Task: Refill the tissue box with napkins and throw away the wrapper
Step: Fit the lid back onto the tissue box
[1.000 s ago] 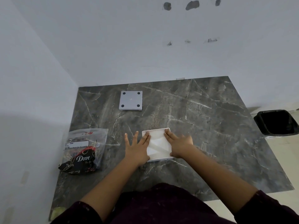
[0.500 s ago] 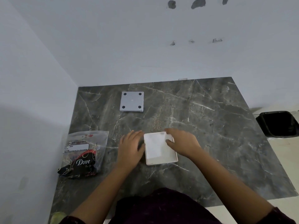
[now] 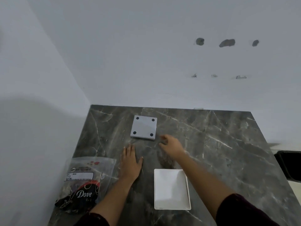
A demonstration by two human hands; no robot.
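A white open tissue box (image 3: 171,189) filled with white napkins lies near the front of the dark marble table (image 3: 228,152). Its grey square lid (image 3: 144,128), with a black dot at each corner, lies farther back. My right hand (image 3: 171,146) hovers just right of the lid's near corner, fingers apart and holding nothing. Flat on the table left of the box rests my left hand (image 3: 130,162), empty. A clear plastic wrapper (image 3: 84,183) with a "Dove" print lies at the table's left edge.
White walls close off the table at the back and the left. A black bin (image 3: 290,167) stands on the floor past the table's right edge.
Both hands have left the box of napkins. My right hand has reached back toward the grey lid and my left has slid to the table. The view has tilted up.
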